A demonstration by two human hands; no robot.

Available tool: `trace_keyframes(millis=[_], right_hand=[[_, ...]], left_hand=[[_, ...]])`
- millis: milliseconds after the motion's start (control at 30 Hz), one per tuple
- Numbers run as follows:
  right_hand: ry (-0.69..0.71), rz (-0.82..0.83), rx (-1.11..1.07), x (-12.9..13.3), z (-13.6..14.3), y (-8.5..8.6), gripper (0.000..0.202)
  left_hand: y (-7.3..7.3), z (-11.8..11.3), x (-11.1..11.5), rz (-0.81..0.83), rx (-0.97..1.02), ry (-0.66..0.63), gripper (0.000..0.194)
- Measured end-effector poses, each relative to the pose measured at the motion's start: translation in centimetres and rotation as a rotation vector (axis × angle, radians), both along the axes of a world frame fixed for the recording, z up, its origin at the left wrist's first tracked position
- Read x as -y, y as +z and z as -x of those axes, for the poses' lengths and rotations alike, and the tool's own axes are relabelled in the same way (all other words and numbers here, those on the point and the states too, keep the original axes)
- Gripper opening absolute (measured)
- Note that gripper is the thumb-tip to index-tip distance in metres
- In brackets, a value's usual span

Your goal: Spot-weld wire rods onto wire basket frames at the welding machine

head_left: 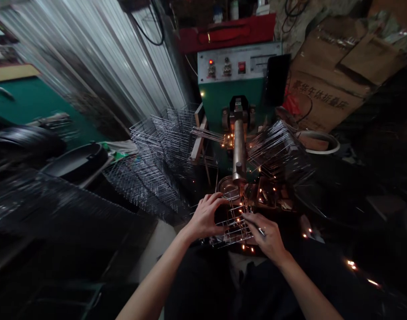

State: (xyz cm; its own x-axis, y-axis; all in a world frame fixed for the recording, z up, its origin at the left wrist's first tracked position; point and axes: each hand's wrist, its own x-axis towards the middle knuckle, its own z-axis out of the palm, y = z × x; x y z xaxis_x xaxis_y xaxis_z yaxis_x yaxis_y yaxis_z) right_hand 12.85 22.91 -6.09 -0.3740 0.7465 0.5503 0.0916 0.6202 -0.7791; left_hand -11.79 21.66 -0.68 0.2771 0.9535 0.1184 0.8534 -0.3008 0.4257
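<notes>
My left hand (208, 217) is curled round the left edge of a small wire rack (228, 238) made of thin crossed rods. My right hand (266, 233) is closed at the rack's right side. A short shiny metal piece (261, 231) shows at its fingers; I cannot tell whether it is a loose rod or part of the rack. Just above the rack is the round metal arm of a spot welder (239, 149), pointing toward me. Orange sparks fly around its end and over the rack. The rack's upper part meets the arm's tip, where glare hides the contact.
Stacked wire grids (163, 151) stand to the left of the welder, and a bundle of thin rods (273, 142) lies on its right. A control panel (235, 64) shows a lit red lamp. Cardboard (326, 84) leans at the back right, near a white bucket (318, 141).
</notes>
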Motion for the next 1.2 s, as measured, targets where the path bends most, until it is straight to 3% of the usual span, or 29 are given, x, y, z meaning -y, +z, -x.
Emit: trace_keyframes(millis=[133, 333, 567, 900, 1100, 1200], right_hand=[[0.008, 0.063, -0.003, 0.0, 0.0, 0.5, 0.032], [0.002, 0.092, 0.004, 0.2, 0.5, 0.9, 0.03], [-0.081, 0.054, 0.037, -0.8, -0.2, 1.3, 0.025], [-0.088, 0.004, 0.026, -3.3, 1.7, 1.1, 0.022], [-0.077, 0.039, 0.04, -3.4, 1.8, 1.2, 0.02], [-0.112, 0.088, 0.013, -3.3, 1.6, 1.1, 0.015]], left_hand=[[0.6, -0.1, -0.3, -0.002, -0.037, 0.016, 0.079], [1.3, 0.6, -1.4, 0.067, -0.024, -0.064, 0.081], [0.9, 0.0, -2.3, 0.038, -0.047, -0.04, 0.083], [0.5, 2.0, -5.2, 0.02, -0.032, -0.08, 0.082], [0.6, 1.6, -5.2, -0.026, -0.028, -0.109, 0.072], [0.9, 1.1, -4.6, -0.054, -0.063, -0.062, 0.078]])
